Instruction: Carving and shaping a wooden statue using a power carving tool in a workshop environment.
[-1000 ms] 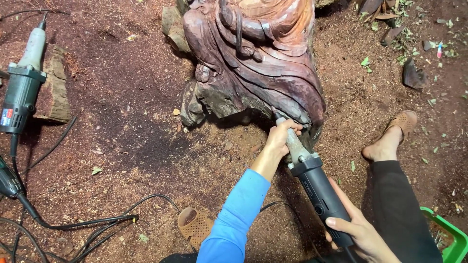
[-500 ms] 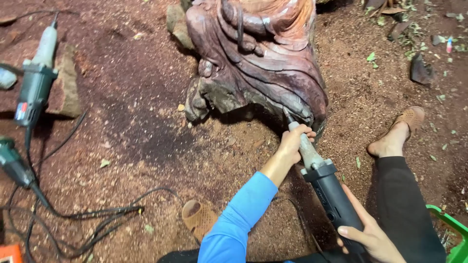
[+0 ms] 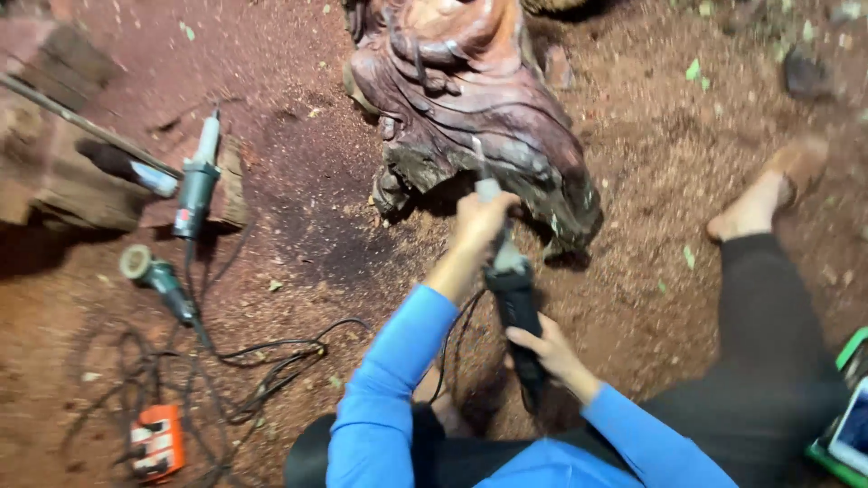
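Note:
A dark reddish carved wooden sculpture [image 3: 479,108] lies on sawdust-covered ground. I hold a long black and grey die grinder [image 3: 514,289] with both hands. My left hand [image 3: 484,217] grips its grey neck near the tip, which touches the sculpture's lower edge. My right hand [image 3: 547,348] is wrapped around the black rear body. Both arms wear blue sleeves. My bare foot [image 3: 764,194] and a black trouser leg stretch out on the right.
Two more power tools lie at left: a green and grey grinder [image 3: 194,185] on a wood block and a smaller angle grinder [image 3: 158,276]. Tangled black cables [image 3: 262,361] run to an orange power strip [image 3: 155,440]. A green-edged object [image 3: 845,425] sits at lower right.
The view has shifted right and down, so the sculpture and tools sit further right in frame. My hands have moved the grinder's tip leftward along the sculpture's lower edge. The orange power strip has come into view.

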